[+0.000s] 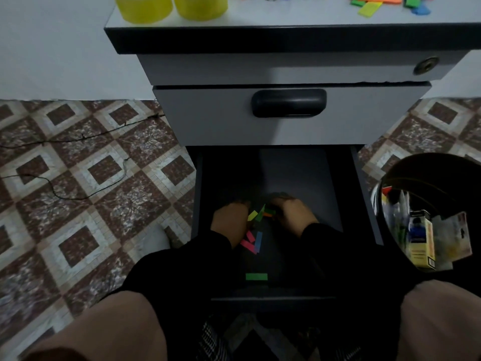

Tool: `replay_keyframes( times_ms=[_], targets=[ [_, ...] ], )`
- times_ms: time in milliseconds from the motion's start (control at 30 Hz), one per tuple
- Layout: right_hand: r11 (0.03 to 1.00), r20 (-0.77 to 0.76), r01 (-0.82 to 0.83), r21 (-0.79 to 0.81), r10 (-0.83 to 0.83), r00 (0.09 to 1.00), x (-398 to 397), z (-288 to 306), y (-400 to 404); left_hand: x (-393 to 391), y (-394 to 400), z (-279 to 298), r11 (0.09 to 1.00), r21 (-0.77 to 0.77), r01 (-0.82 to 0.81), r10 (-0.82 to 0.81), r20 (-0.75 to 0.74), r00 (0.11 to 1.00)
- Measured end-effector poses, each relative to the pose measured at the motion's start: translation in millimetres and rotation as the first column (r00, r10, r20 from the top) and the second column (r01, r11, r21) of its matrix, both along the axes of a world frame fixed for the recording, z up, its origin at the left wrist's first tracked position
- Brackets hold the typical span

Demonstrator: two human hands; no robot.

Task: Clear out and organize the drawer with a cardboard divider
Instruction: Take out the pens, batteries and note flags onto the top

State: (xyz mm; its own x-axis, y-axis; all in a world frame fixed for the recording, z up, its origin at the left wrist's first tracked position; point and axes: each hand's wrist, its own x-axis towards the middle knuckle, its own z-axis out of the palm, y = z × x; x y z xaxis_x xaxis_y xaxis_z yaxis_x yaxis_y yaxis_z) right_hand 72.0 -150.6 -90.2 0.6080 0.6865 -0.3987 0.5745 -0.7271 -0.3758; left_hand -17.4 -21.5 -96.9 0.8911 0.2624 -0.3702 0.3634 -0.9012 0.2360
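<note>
1. Pulled fully out at the bottom of the grey pedestal cabinet: the dark, shallow open drawer (299, 173), its floor nearly bare, presumably so both arms can reach in from above.
2. Down on the drawer floor, close together: left hand (229, 217) and right hand (292, 212), cupped toward each other around a small heap of coloured paper strips (263, 213), apparently herding them into one pile for lifting out.
3. Fingers of both hands curled inward in the gloom; whether pinching strips or only touching them, cannot tell.
4. Left loose nearer the body: pink and blue paper strips (252, 241) just beside the left wrist, and a lone green paper strip (256, 276) near the drawer front, not yet gathered.
5. Parked on the white table top (286, 16) above: two yellow tape rolls (169, 6) and a scatter of bright paper pieces (380, 3), likely already taken out.
6. Standing just right of the drawer: a black round waste bin (426, 173) holding packaging, handy for discards.
7. No cardboard divider in view; clearing seems near its end, dividing not yet started.
</note>
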Motion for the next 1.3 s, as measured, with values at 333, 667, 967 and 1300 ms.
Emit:
replay_keyframes(
  times_ms=[333, 667, 967, 1300],
  targets=[
    [0.999, -0.035, -0.035, 0.025, 0.036, 0.999, -2, -7, 1, 5, 5, 0, 0.990, -0.086, -0.113, 0.105, -0.094, 0.990],
    [0.986, 0.071, -0.131, -0.099, 0.138, 0.988, 1, -16, -2, 1, 23, 16, 0.993, -0.113, -0.036, 0.024, -0.105, 0.994],
    [0.986, -0.044, 0.025, -0.166, -0.033, 0.998, -3, -11, -16, 4, 27, 23, 0.820, -0.454, -0.348, 0.383, -0.016, 0.924],
    [0.981, -0.034, -0.180, -0.069, 0.178, 0.983, -9, -7, -15, 3, 28, 27, 0.971, -0.135, -0.199, 0.205, 0.034, 0.978]
  ],
)
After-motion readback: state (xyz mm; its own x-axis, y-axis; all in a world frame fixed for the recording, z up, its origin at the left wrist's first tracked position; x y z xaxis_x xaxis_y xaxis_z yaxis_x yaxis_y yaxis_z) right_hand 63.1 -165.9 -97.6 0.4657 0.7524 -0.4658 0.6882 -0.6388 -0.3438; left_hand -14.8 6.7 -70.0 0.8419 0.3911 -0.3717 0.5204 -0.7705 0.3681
